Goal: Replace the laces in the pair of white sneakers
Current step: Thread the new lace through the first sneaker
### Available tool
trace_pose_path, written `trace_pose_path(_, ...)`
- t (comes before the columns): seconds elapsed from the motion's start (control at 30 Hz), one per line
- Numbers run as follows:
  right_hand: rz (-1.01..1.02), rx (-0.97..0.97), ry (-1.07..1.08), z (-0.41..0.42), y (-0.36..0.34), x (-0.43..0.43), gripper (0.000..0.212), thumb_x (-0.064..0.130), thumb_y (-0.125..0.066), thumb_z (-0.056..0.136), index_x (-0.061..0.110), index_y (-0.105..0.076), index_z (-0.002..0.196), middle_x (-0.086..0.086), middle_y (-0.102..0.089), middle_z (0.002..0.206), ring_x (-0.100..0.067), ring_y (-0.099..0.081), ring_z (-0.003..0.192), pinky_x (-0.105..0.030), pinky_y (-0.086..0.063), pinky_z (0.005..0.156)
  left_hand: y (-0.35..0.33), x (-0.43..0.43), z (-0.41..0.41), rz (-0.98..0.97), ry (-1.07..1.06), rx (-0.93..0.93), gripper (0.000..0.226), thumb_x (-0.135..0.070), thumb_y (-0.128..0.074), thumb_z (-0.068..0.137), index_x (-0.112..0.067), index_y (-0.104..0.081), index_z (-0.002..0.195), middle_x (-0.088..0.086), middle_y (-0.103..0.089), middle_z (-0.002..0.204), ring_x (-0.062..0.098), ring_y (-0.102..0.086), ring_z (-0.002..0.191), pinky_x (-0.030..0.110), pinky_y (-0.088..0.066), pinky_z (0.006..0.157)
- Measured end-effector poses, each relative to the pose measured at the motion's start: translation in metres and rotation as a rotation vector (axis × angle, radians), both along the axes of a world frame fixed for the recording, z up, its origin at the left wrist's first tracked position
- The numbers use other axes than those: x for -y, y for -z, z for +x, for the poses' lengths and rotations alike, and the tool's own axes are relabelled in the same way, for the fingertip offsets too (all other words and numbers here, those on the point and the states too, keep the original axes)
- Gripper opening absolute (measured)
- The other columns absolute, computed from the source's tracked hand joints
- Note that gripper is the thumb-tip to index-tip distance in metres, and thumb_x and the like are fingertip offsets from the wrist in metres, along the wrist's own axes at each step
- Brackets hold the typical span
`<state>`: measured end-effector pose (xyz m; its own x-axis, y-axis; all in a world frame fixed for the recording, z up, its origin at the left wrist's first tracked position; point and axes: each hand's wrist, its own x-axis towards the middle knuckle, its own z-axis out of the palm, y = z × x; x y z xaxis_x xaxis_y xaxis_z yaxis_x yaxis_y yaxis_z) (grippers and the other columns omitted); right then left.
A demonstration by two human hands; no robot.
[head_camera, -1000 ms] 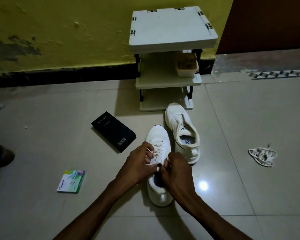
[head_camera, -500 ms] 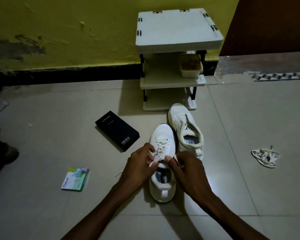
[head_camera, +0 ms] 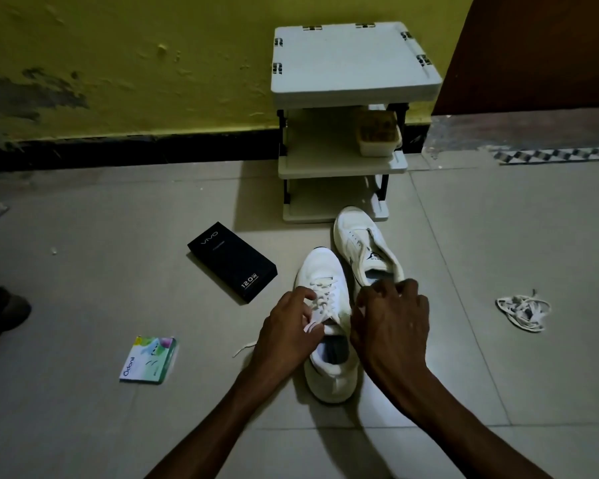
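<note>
Two white sneakers stand on the tiled floor. The near sneaker (head_camera: 325,281) carries a white lace (head_camera: 320,299) through its eyelets. My left hand (head_camera: 287,330) pinches one lace end at the sneaker's left side, and a loose tail (head_camera: 244,349) lies on the floor beside it. My right hand (head_camera: 389,323) is at the sneaker's right side with fingers curled; its palm side is hidden, so I cannot see whether it holds the other lace end. Behind stands the far sneaker (head_camera: 360,243), with no lace showing. A loose bundle of white laces (head_camera: 523,311) lies to the right.
A black phone box (head_camera: 232,261) lies left of the sneakers, and a small green packet (head_camera: 149,359) lies nearer left. A white shelf rack (head_camera: 350,119) with a container (head_camera: 377,136) stands against the yellow wall. A person's dark shoe (head_camera: 4,311) is at the left edge.
Both hands have drawn apart, the right one rising toward the far sneaker. A lace tail now lies on the floor at the left.
</note>
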<state>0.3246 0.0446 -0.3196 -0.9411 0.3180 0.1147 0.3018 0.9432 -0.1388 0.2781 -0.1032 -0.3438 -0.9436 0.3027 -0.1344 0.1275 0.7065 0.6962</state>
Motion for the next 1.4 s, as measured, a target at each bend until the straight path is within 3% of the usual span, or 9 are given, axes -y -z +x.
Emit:
trace_pose_path(0.17,-0.267,0.102,-0.227,-0.010,-0.003,0.004,0.031,0.037,-0.065,0.086,0.019,-0.063,0.110,-0.001,-0.068,0.104,-0.019,-0.064,0.093,-0.020,-0.039,0.068,0.005,-0.003,0.001,-0.051,-0.037,0.048,0.063,-0.036,-0.077,0.076,-0.027,-0.042,0.128,-0.004,-0.060,0.109,0.015,-0.063,0.099,0.034,-0.051,0.088)
trace_pose_path(0.37,-0.339,-0.055,-0.192,-0.007,0.011,0.008,0.052,0.024,-0.079,0.068,0.011,-0.057,0.114,-0.007,-0.066,0.103,-0.025,-0.065,0.091,-0.020,-0.037,0.068,0.009,-0.012,0.001,-0.169,-0.055,-0.010,0.066,-0.036,-0.071,0.081,-0.022,-0.032,0.132,0.003,-0.057,0.121,0.024,-0.058,0.111,0.034,-0.048,0.091)
trace_pose_path(0.7,-0.468,-0.113,-0.133,-0.009,0.014,-0.005,0.029,0.017,-0.069,0.080,0.010,-0.055,0.105,-0.003,-0.061,0.095,-0.009,-0.043,0.076,-0.005,-0.023,0.054,0.003,-0.003,-0.008,-0.136,0.025,-0.005,0.045,-0.021,-0.069,0.080,-0.026,-0.041,0.116,-0.003,-0.062,0.110,0.019,-0.061,0.100,0.030,-0.051,0.082)
trace_pose_path(0.9,-0.498,0.073,-0.301,-0.024,0.012,-0.014,0.029,0.019,-0.076,0.075,0.012,-0.061,0.100,-0.001,-0.064,0.091,-0.018,-0.062,0.081,-0.018,-0.039,0.063,0.006,-0.009,-0.004,-0.171,0.017,-0.030,0.048,-0.029,-0.066,0.086,-0.031,-0.042,0.128,-0.001,-0.053,0.124,0.020,-0.056,0.111,0.032,-0.047,0.094)
trace_pose_path(0.97,-0.538,0.130,-0.340,-0.032,0.013,-0.022,0.025,0.020,-0.075,0.077,0.015,-0.067,0.100,0.000,-0.067,0.089,-0.016,-0.063,0.079,-0.016,-0.039,0.061,0.006,-0.007,-0.002,-0.145,-0.006,-0.014,0.049,-0.029,-0.068,0.086,-0.029,-0.043,0.128,-0.003,-0.054,0.124,0.018,-0.057,0.110,0.030,-0.047,0.092)
trace_pose_path(1.1,-0.566,0.135,-0.354,-0.056,0.011,-0.032,0.016,0.005,-0.063,0.080,0.012,-0.073,0.090,0.007,-0.064,0.070,-0.010,-0.059,0.064,-0.030,-0.051,0.059,0.006,-0.005,0.000,-0.116,-0.023,-0.034,0.045,-0.026,-0.068,0.086,-0.027,-0.044,0.124,-0.004,-0.057,0.117,0.016,-0.058,0.105,0.023,-0.042,0.084)
trace_pose_path(1.17,-0.502,0.204,-0.426,-0.073,0.011,-0.032,0.017,0.011,-0.063,0.076,0.018,-0.075,0.085,0.007,-0.068,0.073,-0.009,-0.062,0.065,-0.028,-0.054,0.061,0.004,-0.007,0.000,-0.121,-0.019,-0.054,0.044,-0.025,-0.067,0.085,-0.025,-0.045,0.123,-0.003,-0.058,0.115,0.017,-0.059,0.104,0.025,-0.042,0.084)
trace_pose_path(1.27,-0.346,0.355,-0.466,-0.093,0.010,-0.024,0.017,0.026,-0.058,0.075,0.018,-0.073,0.080,-0.004,-0.071,0.079,-0.023,-0.067,0.069,-0.039,-0.058,0.066,0.001,-0.010,0.000,-0.153,-0.020,-0.062,0.042,-0.024,-0.067,0.086,-0.024,-0.046,0.123,-0.002,-0.058,0.117,0.018,-0.058,0.103,0.024,-0.042,0.085)
trace_pose_path(1.4,-0.266,0.460,-0.533,-0.106,-0.002,-0.018,0.008,0.016,-0.070,0.074,0.019,-0.075,0.079,-0.006,-0.070,0.078,-0.026,-0.067,0.069,-0.038,-0.058,0.065,0.001,-0.012,0.001,-0.150,-0.045,-0.046,0.042,-0.021,-0.069,0.086,-0.023,-0.046,0.121,0.000,-0.059,0.117,0.020,-0.058,0.103,0.026,-0.044,0.087)
